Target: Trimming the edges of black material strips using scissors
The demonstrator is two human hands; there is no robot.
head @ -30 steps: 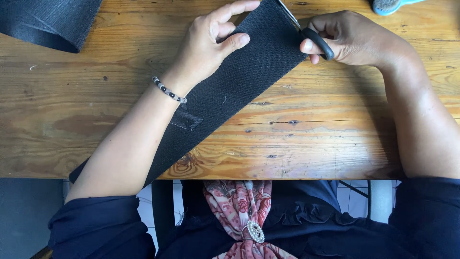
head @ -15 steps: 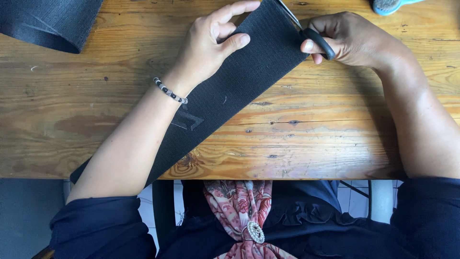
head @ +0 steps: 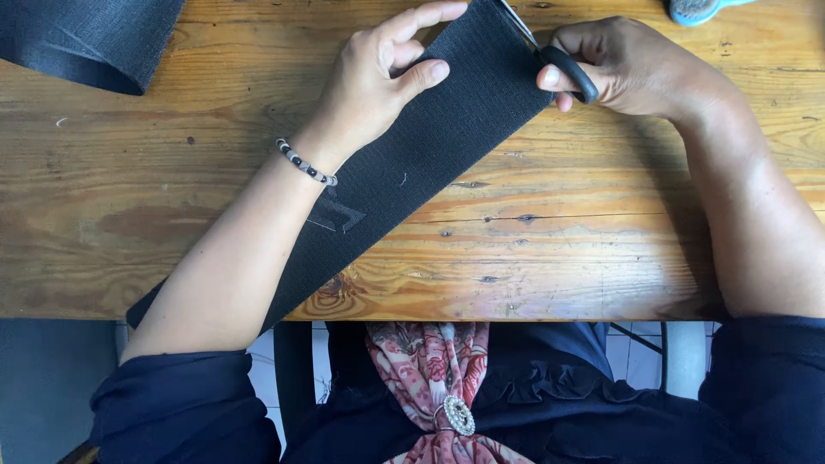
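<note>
A wide black elastic strip (head: pixel 430 155) lies slantwise across the wooden table (head: pixel 559 249), running from the near left edge up to the far middle. My left hand (head: pixel 378 82) presses on the strip's upper part, thumb and fingers pinching the fabric. My right hand (head: pixel 632 64) grips black-handled scissors (head: pixel 563 64), whose blades reach the strip's right edge near the top of the view. A beaded bracelet (head: pixel 305 163) circles my left wrist.
A second piece of black fabric (head: pixel 86 39) lies at the far left corner. A blue-and-grey object (head: pixel 696 10) is cut off by the top edge at the right. The table's near edge runs just above my lap and patterned scarf (head: pixel 430 369).
Almost nothing differs; both hands hold the same places on the strip and the scissors.
</note>
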